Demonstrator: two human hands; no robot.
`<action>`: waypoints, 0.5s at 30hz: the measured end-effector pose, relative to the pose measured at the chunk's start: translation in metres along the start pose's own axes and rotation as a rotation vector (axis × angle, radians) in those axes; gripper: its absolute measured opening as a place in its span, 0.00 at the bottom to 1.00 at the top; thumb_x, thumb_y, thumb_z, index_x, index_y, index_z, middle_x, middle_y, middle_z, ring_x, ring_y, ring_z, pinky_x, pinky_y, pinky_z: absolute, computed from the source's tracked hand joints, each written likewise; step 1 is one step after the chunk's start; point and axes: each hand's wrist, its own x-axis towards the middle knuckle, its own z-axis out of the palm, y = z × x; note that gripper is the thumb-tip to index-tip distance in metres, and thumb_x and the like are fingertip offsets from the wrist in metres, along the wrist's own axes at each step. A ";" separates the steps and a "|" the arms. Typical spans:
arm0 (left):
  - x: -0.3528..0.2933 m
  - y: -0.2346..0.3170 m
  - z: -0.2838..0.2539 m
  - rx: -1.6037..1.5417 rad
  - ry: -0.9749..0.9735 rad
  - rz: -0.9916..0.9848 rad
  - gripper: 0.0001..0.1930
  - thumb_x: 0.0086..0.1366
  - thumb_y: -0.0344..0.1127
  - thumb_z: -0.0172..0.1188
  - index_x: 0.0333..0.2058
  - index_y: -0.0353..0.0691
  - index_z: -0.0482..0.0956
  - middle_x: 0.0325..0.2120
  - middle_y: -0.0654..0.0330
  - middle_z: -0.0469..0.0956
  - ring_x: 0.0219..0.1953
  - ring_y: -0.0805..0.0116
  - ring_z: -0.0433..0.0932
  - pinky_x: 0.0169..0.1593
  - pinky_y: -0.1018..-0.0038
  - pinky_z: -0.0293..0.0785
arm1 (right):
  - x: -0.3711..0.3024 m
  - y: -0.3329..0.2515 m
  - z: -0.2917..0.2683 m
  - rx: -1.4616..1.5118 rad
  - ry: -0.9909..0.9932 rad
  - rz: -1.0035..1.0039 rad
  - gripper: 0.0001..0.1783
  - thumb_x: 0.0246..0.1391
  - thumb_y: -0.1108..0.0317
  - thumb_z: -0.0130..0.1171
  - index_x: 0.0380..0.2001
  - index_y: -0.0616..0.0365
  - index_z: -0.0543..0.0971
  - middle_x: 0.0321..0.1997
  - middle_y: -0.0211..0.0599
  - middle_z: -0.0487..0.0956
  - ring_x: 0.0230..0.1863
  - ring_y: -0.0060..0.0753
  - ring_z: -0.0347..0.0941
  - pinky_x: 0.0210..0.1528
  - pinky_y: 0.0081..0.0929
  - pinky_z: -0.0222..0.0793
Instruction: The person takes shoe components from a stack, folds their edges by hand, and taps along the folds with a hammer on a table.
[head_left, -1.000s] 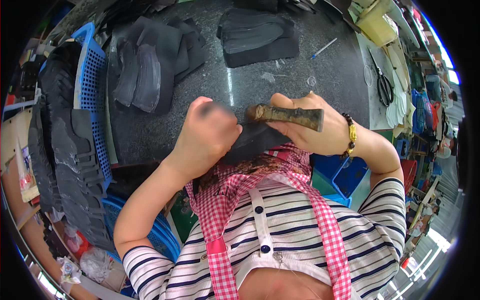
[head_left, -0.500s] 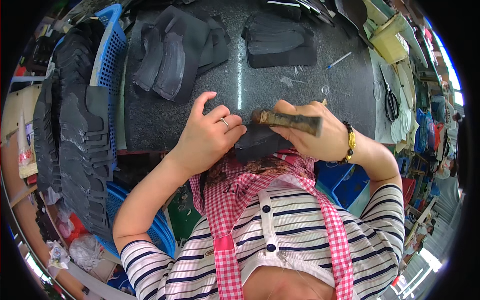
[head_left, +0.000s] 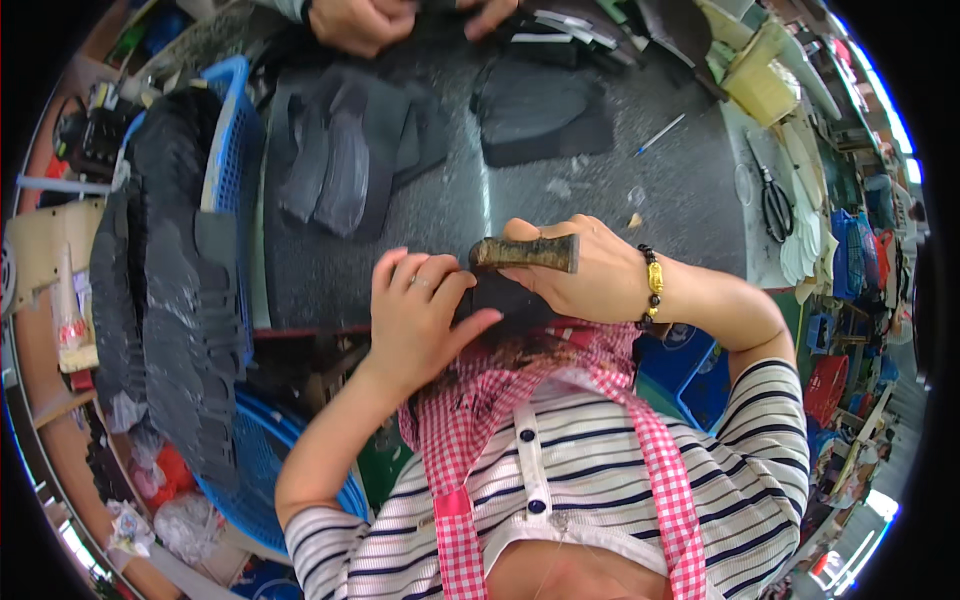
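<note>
My right hand [head_left: 575,275] is closed around a hammer, its worn brownish metal head [head_left: 525,254] lying crosswise over the table's near edge; the handle is hidden in my fist. Below the hammer head lies a black sheet piece [head_left: 510,297], partly covered by my hand. My left hand [head_left: 418,305] rests beside that piece, fingers bent forward and thumb stretched apart, with nothing seen in its grasp. Farther off on the dark table [head_left: 420,215] lie black pieces with grey smears [head_left: 345,165] at left and another smeared black piece [head_left: 545,110] at right.
Another person's hands [head_left: 365,22] are at the far edge. A blue basket [head_left: 228,150] stands at left, beside overlapping black pieces [head_left: 190,290]. A pen [head_left: 661,134], black-handled scissors [head_left: 776,205] and a yellow container [head_left: 765,75] lie toward the right.
My left hand has turned and its thumb has swung out from the curled fingers. The hammer has shifted slightly left with my right hand. Another person's hands have appeared at the far edge.
</note>
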 end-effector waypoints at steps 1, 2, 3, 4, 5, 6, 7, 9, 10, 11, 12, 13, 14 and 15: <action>0.005 0.006 -0.001 -0.048 -0.041 -0.092 0.21 0.49 0.46 0.69 0.39 0.44 0.76 0.39 0.63 0.72 0.46 0.60 0.69 0.57 0.58 0.57 | 0.004 0.008 -0.003 0.017 0.015 0.052 0.11 0.54 0.65 0.57 0.36 0.59 0.70 0.20 0.46 0.75 0.22 0.55 0.74 0.24 0.44 0.69; 0.006 0.011 -0.004 -0.090 -0.079 -0.096 0.20 0.49 0.43 0.70 0.38 0.43 0.76 0.37 0.61 0.74 0.43 0.59 0.72 0.54 0.60 0.62 | 0.005 0.013 -0.003 -0.006 0.067 0.119 0.10 0.56 0.64 0.56 0.36 0.57 0.72 0.22 0.46 0.76 0.23 0.55 0.74 0.25 0.45 0.70; 0.009 0.014 -0.007 -0.132 -0.118 -0.102 0.18 0.49 0.40 0.71 0.37 0.42 0.76 0.35 0.60 0.75 0.40 0.59 0.74 0.51 0.62 0.67 | 0.005 0.019 -0.011 0.048 0.180 0.085 0.10 0.57 0.64 0.55 0.38 0.59 0.75 0.26 0.48 0.77 0.29 0.54 0.76 0.30 0.43 0.72; 0.010 0.015 -0.009 -0.126 -0.104 -0.091 0.18 0.49 0.40 0.71 0.37 0.42 0.76 0.35 0.60 0.75 0.40 0.59 0.74 0.51 0.62 0.67 | 0.009 0.027 -0.021 0.052 0.256 0.079 0.11 0.57 0.64 0.54 0.39 0.60 0.76 0.29 0.49 0.78 0.32 0.54 0.76 0.34 0.42 0.73; 0.009 0.017 -0.012 -0.300 -0.144 -0.224 0.16 0.51 0.36 0.70 0.37 0.40 0.75 0.32 0.59 0.76 0.35 0.60 0.76 0.46 0.65 0.71 | 0.011 0.035 -0.031 0.059 0.330 0.073 0.12 0.58 0.64 0.53 0.40 0.61 0.78 0.32 0.49 0.79 0.35 0.53 0.77 0.37 0.41 0.73; 0.013 0.016 -0.016 -0.479 -0.183 -0.354 0.15 0.53 0.32 0.69 0.37 0.38 0.75 0.29 0.57 0.76 0.31 0.62 0.77 0.40 0.68 0.74 | 0.012 0.041 -0.043 0.024 0.335 0.133 0.13 0.58 0.64 0.53 0.39 0.61 0.79 0.34 0.49 0.79 0.36 0.53 0.76 0.40 0.40 0.73; 0.023 0.006 -0.029 -0.390 0.033 -0.295 0.13 0.55 0.28 0.66 0.38 0.36 0.74 0.24 0.57 0.76 0.25 0.69 0.77 0.32 0.74 0.74 | 0.012 0.047 -0.053 -0.010 0.338 0.190 0.13 0.58 0.64 0.52 0.38 0.62 0.80 0.35 0.50 0.79 0.38 0.53 0.76 0.43 0.40 0.73; 0.042 -0.015 -0.057 -0.328 0.230 -0.541 0.13 0.58 0.24 0.63 0.41 0.37 0.73 0.24 0.64 0.74 0.24 0.78 0.72 0.30 0.79 0.70 | 0.002 0.076 -0.066 -0.102 0.363 0.213 0.14 0.58 0.61 0.51 0.37 0.61 0.79 0.34 0.49 0.80 0.37 0.53 0.76 0.42 0.40 0.72; 0.047 -0.031 -0.070 -0.236 0.290 -0.579 0.13 0.59 0.24 0.62 0.43 0.38 0.72 0.22 0.63 0.72 0.22 0.78 0.69 0.28 0.80 0.67 | 0.004 0.082 -0.074 -0.095 0.331 0.269 0.15 0.58 0.60 0.51 0.36 0.61 0.79 0.33 0.48 0.79 0.37 0.53 0.76 0.41 0.41 0.72; 0.051 -0.047 -0.077 -0.072 0.243 -0.741 0.16 0.56 0.26 0.65 0.44 0.40 0.73 0.27 0.61 0.75 0.28 0.70 0.74 0.35 0.75 0.71 | 0.009 0.088 -0.078 -0.085 0.297 0.324 0.15 0.58 0.59 0.51 0.35 0.61 0.79 0.31 0.47 0.79 0.37 0.52 0.76 0.40 0.41 0.72; 0.051 -0.060 -0.074 0.344 0.309 -0.526 0.17 0.55 0.28 0.65 0.44 0.41 0.74 0.31 0.61 0.76 0.34 0.65 0.75 0.39 0.70 0.70 | 0.014 0.092 -0.080 -0.092 0.306 0.313 0.15 0.58 0.59 0.51 0.35 0.61 0.79 0.31 0.47 0.79 0.37 0.52 0.76 0.40 0.41 0.72; 0.052 -0.069 -0.069 0.752 0.363 -0.293 0.18 0.54 0.30 0.66 0.44 0.42 0.75 0.36 0.60 0.77 0.39 0.60 0.76 0.44 0.66 0.70 | 0.019 0.097 -0.077 -0.124 0.337 0.275 0.15 0.57 0.59 0.54 0.34 0.61 0.78 0.30 0.47 0.80 0.36 0.51 0.77 0.39 0.42 0.72; 0.063 -0.062 -0.062 0.647 0.353 -0.273 0.18 0.53 0.31 0.66 0.43 0.43 0.76 0.40 0.60 0.76 0.44 0.58 0.74 0.47 0.63 0.68 | 0.026 0.105 -0.072 -0.155 0.369 0.243 0.15 0.55 0.58 0.56 0.33 0.61 0.78 0.28 0.46 0.80 0.35 0.50 0.77 0.37 0.42 0.72; 0.076 -0.046 -0.051 0.542 0.341 -0.251 0.17 0.52 0.32 0.66 0.43 0.43 0.77 0.43 0.61 0.76 0.48 0.55 0.72 0.50 0.60 0.66 | 0.034 0.114 -0.070 -0.161 0.378 0.243 0.15 0.55 0.58 0.56 0.33 0.61 0.78 0.28 0.46 0.80 0.35 0.50 0.77 0.37 0.42 0.72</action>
